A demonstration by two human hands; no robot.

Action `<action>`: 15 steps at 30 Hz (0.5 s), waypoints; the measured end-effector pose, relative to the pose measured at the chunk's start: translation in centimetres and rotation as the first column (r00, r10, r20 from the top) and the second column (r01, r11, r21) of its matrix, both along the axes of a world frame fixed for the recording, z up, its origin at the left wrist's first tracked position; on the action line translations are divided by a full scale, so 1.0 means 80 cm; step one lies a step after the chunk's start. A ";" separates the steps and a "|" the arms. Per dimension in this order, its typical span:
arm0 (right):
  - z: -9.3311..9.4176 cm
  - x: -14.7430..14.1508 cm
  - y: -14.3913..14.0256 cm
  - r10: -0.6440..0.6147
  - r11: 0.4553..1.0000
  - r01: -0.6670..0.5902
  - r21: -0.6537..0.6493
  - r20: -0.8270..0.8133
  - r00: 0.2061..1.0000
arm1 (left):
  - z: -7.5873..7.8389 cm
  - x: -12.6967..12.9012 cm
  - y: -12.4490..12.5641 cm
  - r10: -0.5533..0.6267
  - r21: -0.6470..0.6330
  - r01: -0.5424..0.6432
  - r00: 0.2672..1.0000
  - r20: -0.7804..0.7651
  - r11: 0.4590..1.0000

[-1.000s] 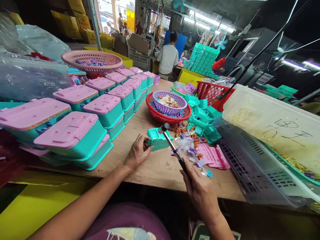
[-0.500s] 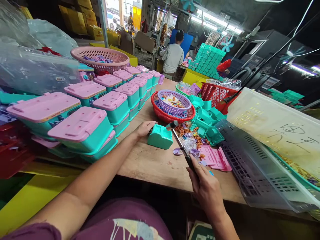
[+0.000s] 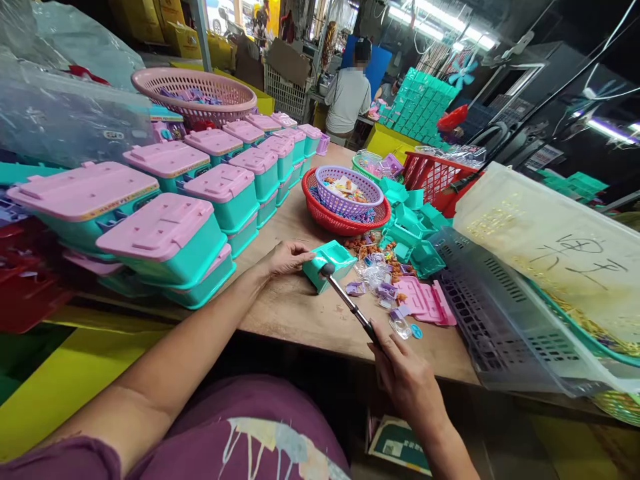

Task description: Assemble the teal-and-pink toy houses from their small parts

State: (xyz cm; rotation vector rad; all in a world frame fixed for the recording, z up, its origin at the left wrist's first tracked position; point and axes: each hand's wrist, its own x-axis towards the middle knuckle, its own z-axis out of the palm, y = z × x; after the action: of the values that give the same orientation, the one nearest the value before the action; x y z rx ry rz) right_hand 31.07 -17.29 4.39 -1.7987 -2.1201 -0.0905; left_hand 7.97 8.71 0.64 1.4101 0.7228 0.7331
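Observation:
My right hand (image 3: 403, 363) is closed round the black grip of a hammer (image 3: 354, 308) with a silver shaft and a small dark head. That head is at the near face of a teal plastic box (image 3: 334, 261), in front of it or touching it. The box stands tilted on the wooden table (image 3: 285, 319). At its left end, my left hand (image 3: 290, 259) holds it with the fingers at its upper edge. Part of that grip is hidden behind the box.
Rows of stacked teal boxes with pink lids (image 3: 163, 227) stand to the left. Beyond my hands a purple basket (image 3: 349, 200) sits in a red basket (image 3: 325, 223). Loose teal boxes (image 3: 425, 257), pink plates (image 3: 425, 301) and a grey crate (image 3: 505, 327) lie right. A co-worker (image 3: 349, 97) stands behind.
The hammer head has come down and left, from above the box's right end to its near face. The teal box has turned and tipped in my left hand.

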 end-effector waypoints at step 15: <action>0.011 -0.005 0.013 -0.036 0.999 0.030 -0.021 -0.355 0.934 | 0.021 -0.025 -0.007 -0.059 0.231 0.078 0.994 -0.088 0.970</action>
State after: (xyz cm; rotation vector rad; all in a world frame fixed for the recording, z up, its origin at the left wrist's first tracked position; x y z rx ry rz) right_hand 30.70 -16.26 5.29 -1.7078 -1.8384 0.2288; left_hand 5.94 8.11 2.35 1.6798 0.6621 0.7280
